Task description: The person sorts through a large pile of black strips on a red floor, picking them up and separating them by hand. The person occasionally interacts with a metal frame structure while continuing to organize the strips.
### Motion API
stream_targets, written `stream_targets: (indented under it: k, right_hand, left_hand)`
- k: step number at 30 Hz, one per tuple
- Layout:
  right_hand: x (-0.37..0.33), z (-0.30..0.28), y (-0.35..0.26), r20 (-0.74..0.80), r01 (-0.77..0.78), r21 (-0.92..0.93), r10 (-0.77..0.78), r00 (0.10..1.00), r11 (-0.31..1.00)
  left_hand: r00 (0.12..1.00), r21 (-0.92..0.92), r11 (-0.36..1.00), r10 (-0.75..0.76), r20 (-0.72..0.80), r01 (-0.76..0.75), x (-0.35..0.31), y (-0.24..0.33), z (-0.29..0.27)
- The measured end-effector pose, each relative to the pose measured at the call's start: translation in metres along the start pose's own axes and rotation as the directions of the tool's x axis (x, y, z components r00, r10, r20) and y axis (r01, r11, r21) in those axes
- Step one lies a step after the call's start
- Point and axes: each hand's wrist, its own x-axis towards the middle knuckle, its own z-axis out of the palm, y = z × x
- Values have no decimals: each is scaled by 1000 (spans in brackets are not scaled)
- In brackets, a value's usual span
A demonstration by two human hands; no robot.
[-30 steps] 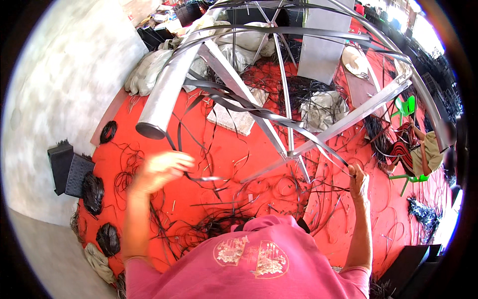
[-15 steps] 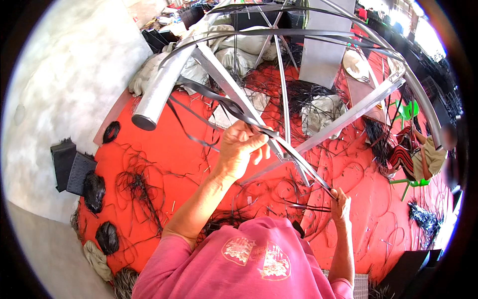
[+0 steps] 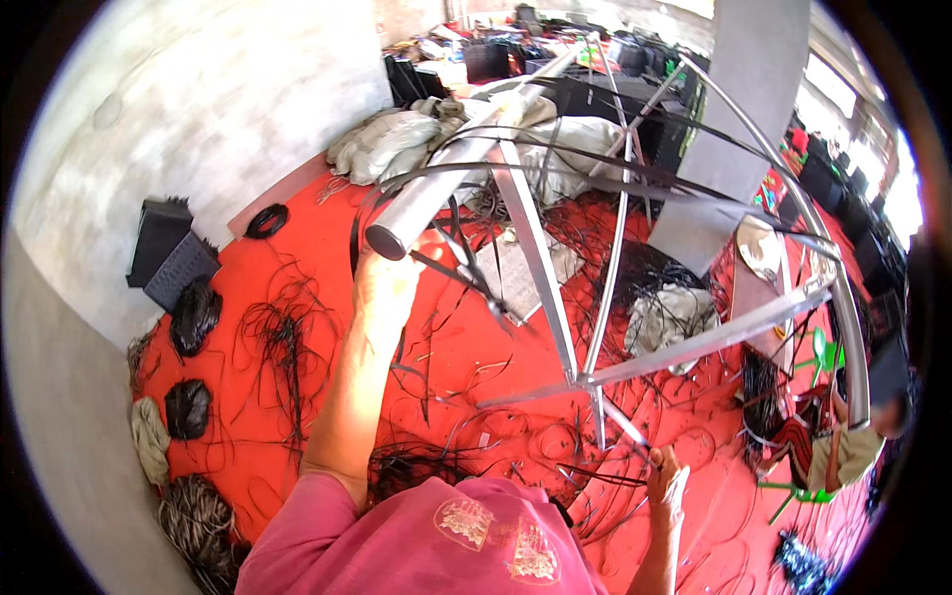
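In front of me stands a silver metal tube frame, tilted, with its thick capped tube pointing toward me. Flat black plastic strips run across its upper tubes, and others hang in loops beneath the thick tube. My left hand reaches up under the capped end, near the hanging strips. Its fingers are partly hidden by the tube and washed out by glare. Lower right, my right hand is closed round a black strip, close to the frame's lower corner.
Loose strips litter the red floor. Black bundles and dark woven panels stand by the left wall. White sacks lie behind the frame, beside a grey pillar. Another person sits at the right by a green chair.
My left hand has left the strip in the middle and moved up and left under the tube's end. My right hand still grips its strip, slightly lower. The view has shifted.
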Motion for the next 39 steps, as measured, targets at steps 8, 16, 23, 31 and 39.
stream_targets:
  k: [8,16,23,31,39]
  right_hand:
    - [-1,6,21,67,152,71,-157,985,986]
    - [6,17,-13,195,245,196,-283,939,949]
    - [-2,41,-75,263,261,182,-303,916,948]
    - [-30,70,-60,5,-278,-244,288,958,929]
    - [-28,8,-77,-278,-484,-454,398,874,748]
  left_hand:
    - [988,479,872,36,150,-104,-14,43,11]
    - [886,409,911,-147,440,-52,8,91,32]
    - [844,553,832,-265,466,-44,97,136,4]
    - [869,-2,965,-234,436,262,248,182,-88]
    - [883,29,913,-385,-267,406,359,124,-205]
